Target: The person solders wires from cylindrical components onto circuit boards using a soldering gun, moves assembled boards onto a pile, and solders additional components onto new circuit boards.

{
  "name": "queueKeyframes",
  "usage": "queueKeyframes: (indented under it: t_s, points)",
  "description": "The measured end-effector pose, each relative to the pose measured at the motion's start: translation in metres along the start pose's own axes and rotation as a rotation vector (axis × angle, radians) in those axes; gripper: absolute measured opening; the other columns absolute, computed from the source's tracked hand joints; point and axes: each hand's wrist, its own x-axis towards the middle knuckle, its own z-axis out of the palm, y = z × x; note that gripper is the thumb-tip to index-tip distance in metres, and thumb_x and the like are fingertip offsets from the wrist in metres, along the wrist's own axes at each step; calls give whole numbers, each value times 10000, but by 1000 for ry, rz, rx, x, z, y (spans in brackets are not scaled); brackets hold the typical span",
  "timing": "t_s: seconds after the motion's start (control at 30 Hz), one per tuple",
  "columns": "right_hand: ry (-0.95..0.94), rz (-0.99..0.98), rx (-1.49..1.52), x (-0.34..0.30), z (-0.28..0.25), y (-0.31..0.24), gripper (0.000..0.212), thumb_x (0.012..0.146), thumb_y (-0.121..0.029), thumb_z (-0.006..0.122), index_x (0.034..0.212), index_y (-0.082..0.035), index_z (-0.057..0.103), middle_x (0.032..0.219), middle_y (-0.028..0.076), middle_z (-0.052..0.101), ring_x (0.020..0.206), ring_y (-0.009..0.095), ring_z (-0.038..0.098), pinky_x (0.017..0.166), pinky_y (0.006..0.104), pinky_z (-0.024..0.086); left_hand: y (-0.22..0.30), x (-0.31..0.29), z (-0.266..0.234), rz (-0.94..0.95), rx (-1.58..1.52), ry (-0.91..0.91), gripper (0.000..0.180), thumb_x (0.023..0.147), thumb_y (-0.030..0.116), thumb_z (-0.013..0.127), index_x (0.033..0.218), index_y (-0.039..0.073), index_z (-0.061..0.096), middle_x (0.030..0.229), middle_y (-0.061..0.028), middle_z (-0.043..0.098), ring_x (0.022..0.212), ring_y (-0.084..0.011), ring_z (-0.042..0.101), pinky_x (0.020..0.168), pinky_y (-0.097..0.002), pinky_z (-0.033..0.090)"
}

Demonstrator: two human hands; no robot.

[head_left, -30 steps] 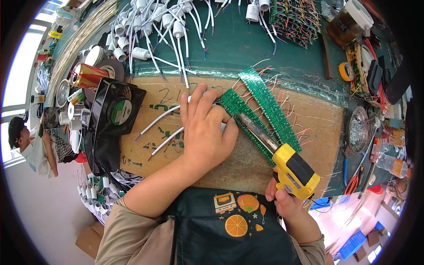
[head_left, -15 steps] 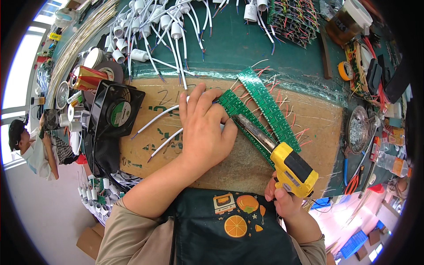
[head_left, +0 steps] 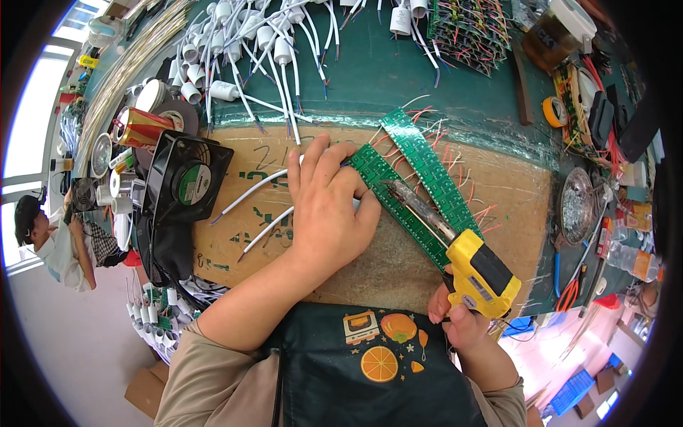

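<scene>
My right hand [head_left: 466, 324] grips a yellow and black soldering gun [head_left: 482, 274] from below. Its dark metal tip reaches over a green circuit board strip [head_left: 409, 217], just right of my left hand; whether it touches the strip I cannot tell. My left hand [head_left: 331, 203] rests with bent fingers at that strip's upper left end, closed over white cables. One white cable [head_left: 250, 196] comes out from under it to the left, and another lies just below. What the fingertips pinch is partly hidden. A second circuit board strip [head_left: 430, 167] with red and white wires lies alongside.
A brown board [head_left: 455, 285] covers the near part of the green table [head_left: 370, 78]. To the left stands a black fan [head_left: 188, 174]; behind lie white lamp holders [head_left: 265, 35] with cables. A tub [head_left: 560, 32], tape roll [head_left: 555, 112] and metal dish [head_left: 578, 203] are at right.
The soldering gun and my right hand have shifted slightly right. The tip has moved away from my left thumb. My left hand stays in nearly the same place.
</scene>
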Motion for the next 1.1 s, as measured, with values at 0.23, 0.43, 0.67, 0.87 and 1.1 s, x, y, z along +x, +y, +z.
queueKeyframes:
  t_s: [0.23,0.43,0.67,0.87,1.1]
  points:
    - [-10,19,42,0,-1,-1,743,873,-382,740,1428,-32,392,747,51,502,621,163,514,578,314,455,0,0,0,8,12,-4,110,745,64,674,742,68,564,1280,-134,576,1351,-425,410,1138,-621,223]
    - [-30,4,72,0,-2,1,743,874,-373,741,1431,-32,386,749,51,504,619,164,515,580,317,457,0,0,-1,10,20,-9,120,744,69,683,744,69,562,1293,-136,567,1359,-430,399,1137,-624,221]
    - [-19,-31,96,-1,-4,4,748,875,-367,741,1434,-27,379,752,52,504,620,166,516,579,320,458,3,-5,-12,52,76,-30,151,743,98,722,843,74,611,1313,-165,540,1371,-435,377,1126,-617,233]
    - [-24,-47,119,-1,-6,5,758,873,-376,745,1436,-25,378,759,51,503,622,168,516,576,322,456,-1,-39,-45,57,105,-68,380,733,102,762,1087,82,625,1095,-137,624,1043,-344,595,941,-484,444]
    - [-45,-66,167,-2,-10,8,767,878,-382,744,1440,-25,363,759,45,488,616,166,500,570,320,450,4,-35,-69,79,183,-305,413,724,77,728,1129,83,645,947,-63,653,883,-248,625,856,-421,466]
